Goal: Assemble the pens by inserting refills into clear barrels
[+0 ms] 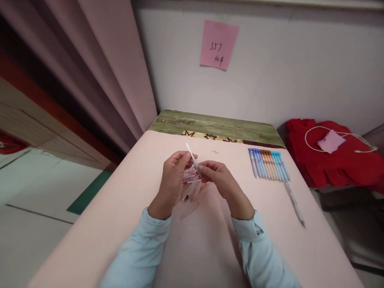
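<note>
Both hands meet over the middle of the pale pink table. My left hand is curled round a small bundle of clear pen parts. My right hand pinches a thin white pen refill that sticks up and to the left between the two hands. To the right, a neat row of several blue and orange pens lies on the table, with one clear pen lying apart, nearer the right edge.
A green patterned cloth covers the table's far end. A pink note hangs on the white wall. A red cloth with a white cable and a pink paper lies at right. Pink curtains hang at left.
</note>
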A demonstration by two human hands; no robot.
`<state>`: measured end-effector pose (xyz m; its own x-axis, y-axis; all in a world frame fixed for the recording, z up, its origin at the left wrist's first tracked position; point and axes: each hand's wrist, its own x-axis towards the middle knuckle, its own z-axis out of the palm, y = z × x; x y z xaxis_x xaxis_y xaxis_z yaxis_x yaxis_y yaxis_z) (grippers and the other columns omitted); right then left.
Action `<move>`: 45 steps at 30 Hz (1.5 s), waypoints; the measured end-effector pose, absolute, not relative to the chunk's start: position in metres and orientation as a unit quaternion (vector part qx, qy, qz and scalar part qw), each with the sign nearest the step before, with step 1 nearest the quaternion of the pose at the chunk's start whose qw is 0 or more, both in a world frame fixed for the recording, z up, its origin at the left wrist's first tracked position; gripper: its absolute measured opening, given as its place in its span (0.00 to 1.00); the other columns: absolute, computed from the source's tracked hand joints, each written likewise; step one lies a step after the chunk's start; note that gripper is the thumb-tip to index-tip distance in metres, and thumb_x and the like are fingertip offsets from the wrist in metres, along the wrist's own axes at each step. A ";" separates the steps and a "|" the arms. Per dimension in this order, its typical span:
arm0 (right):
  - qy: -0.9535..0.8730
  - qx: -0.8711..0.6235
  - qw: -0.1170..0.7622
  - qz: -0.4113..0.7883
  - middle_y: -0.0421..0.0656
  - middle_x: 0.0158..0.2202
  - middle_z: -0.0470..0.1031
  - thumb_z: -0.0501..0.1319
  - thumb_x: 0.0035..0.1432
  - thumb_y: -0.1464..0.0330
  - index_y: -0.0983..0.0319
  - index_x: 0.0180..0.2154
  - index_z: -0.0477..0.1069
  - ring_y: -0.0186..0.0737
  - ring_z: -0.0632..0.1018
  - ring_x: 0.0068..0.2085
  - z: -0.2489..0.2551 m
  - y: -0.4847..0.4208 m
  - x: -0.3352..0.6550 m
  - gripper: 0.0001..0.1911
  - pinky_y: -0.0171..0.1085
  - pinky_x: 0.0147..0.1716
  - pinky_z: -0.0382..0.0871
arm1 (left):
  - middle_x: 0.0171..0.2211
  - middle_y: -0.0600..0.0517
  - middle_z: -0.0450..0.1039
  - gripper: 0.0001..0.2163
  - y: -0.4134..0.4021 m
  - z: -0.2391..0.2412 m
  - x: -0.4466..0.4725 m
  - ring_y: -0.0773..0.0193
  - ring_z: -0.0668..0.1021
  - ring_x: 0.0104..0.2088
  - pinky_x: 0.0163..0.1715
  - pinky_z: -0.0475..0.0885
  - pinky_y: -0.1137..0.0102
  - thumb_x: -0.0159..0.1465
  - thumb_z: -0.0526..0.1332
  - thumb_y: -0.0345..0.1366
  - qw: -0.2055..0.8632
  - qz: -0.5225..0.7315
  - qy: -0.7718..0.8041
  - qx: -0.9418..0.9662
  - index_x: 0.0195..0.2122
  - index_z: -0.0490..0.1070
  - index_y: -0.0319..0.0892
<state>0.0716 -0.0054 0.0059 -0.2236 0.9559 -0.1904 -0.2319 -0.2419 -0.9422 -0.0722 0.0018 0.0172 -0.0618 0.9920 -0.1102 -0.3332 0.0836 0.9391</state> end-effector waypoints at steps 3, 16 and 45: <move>-0.399 -0.437 0.471 0.654 0.40 0.26 0.77 0.73 0.44 0.54 0.62 0.32 0.79 0.32 0.73 0.26 0.004 -0.005 0.067 0.19 0.33 0.27 0.67 | 0.29 0.49 0.77 0.14 0.000 0.017 -0.069 0.64 0.77 0.25 0.24 0.73 0.70 0.54 0.71 0.45 0.619 0.528 0.456 0.361 0.34 0.76 0.40; -0.566 -0.752 0.295 0.164 0.46 0.29 0.80 0.62 0.55 0.62 0.59 0.31 0.79 0.44 0.76 0.32 -0.019 0.017 0.150 0.10 0.38 0.32 0.62 | 0.28 0.51 0.76 0.12 0.019 0.024 -0.103 0.64 0.79 0.27 0.35 0.80 0.61 0.57 0.69 0.39 0.505 0.682 0.446 0.286 0.36 0.72 0.39; -0.718 -0.636 0.204 0.193 0.40 0.35 0.81 0.61 0.60 0.67 0.56 0.36 0.79 0.37 0.77 0.35 -0.026 0.012 0.099 0.07 0.33 0.34 0.62 | 0.29 0.51 0.76 0.08 0.021 0.032 -0.119 0.65 0.78 0.27 0.35 0.79 0.62 0.59 0.66 0.37 0.452 0.723 0.446 0.271 0.35 0.70 0.39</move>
